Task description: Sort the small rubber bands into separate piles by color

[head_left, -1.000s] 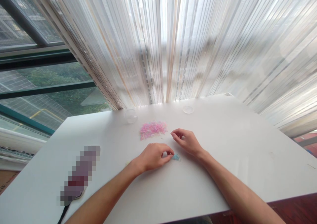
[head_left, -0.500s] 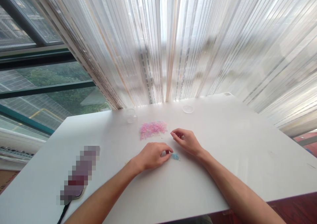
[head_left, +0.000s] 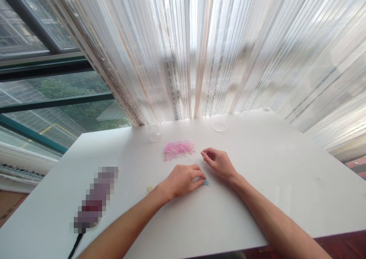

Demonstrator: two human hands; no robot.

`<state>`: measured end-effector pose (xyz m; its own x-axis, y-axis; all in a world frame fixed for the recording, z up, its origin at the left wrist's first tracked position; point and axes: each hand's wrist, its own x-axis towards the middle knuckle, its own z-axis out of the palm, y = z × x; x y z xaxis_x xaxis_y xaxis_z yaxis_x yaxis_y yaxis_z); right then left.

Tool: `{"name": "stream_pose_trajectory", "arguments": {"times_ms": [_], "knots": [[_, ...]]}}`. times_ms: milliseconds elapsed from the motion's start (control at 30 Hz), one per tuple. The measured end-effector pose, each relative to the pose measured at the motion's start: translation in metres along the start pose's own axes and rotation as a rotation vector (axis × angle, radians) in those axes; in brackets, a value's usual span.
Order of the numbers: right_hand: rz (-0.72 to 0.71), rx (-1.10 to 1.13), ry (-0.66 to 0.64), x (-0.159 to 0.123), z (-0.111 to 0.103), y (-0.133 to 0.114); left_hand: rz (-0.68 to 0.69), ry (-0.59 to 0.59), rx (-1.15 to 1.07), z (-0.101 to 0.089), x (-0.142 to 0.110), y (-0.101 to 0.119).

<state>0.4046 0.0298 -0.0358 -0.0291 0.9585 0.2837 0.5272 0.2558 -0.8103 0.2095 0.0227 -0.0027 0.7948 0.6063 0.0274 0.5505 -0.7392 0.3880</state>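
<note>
My left hand [head_left: 184, 180] rests low over the table, palm down. Its thumb and index finger close at a little heap of light-blue, thin, band-like pieces [head_left: 207, 182], covering part of it. To the right and slightly farther off, my right hand [head_left: 219, 162] hovers with fingers curled and thumb near index finger; whatever may be between them is too small to make out. Beyond my left hand lies a loose pile of thin pink translucent bands or strips [head_left: 179, 149]. A few pale-yellow pieces [head_left: 150, 188] lie beside my left wrist.
At the back of the white table [head_left: 286, 167] stand a clear round container [head_left: 153, 133] and a clear round lid [head_left: 220, 126]. A blurred-out purple object [head_left: 95, 198] with a black cord lies on the left. Striped sheer curtains [head_left: 183, 53] hang along the far edge.
The view has shifted slightly. My left fingertips have moved a little right and cover more of the light-blue pieces. The pale-yellow pieces show more beside my left wrist.
</note>
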Motion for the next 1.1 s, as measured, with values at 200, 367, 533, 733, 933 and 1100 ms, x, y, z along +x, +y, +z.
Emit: {"name": "stream_pose_trajectory", "arguments": {"times_ms": [200,367,533,733,933,1100], "knots": [[0.01,0.002,0.001,0.0,0.0005,0.0001,-0.021,-0.008,-0.01,-0.0019,0.0016,0.0004],[0.022,0.013,-0.002,0.0002,0.0008,-0.0004,-0.026,-0.005,-0.041,-0.004,0.0022,-0.0015],[0.018,0.027,0.001,0.0004,0.0002,-0.0001,-0.04,0.02,-0.091,-0.0055,0.0023,-0.0019],[0.026,0.033,0.002,0.0003,0.0002,0.001,-0.022,0.019,-0.091,0.0007,0.0017,0.0011],[0.015,0.03,0.004,0.0011,0.0005,0.0006,-0.11,0.018,-0.132,-0.0024,0.0001,0.0018],[0.025,0.037,0.014,0.0016,0.0009,0.0018,-0.104,-0.034,-0.084,0.0022,-0.0017,0.0047]]}}
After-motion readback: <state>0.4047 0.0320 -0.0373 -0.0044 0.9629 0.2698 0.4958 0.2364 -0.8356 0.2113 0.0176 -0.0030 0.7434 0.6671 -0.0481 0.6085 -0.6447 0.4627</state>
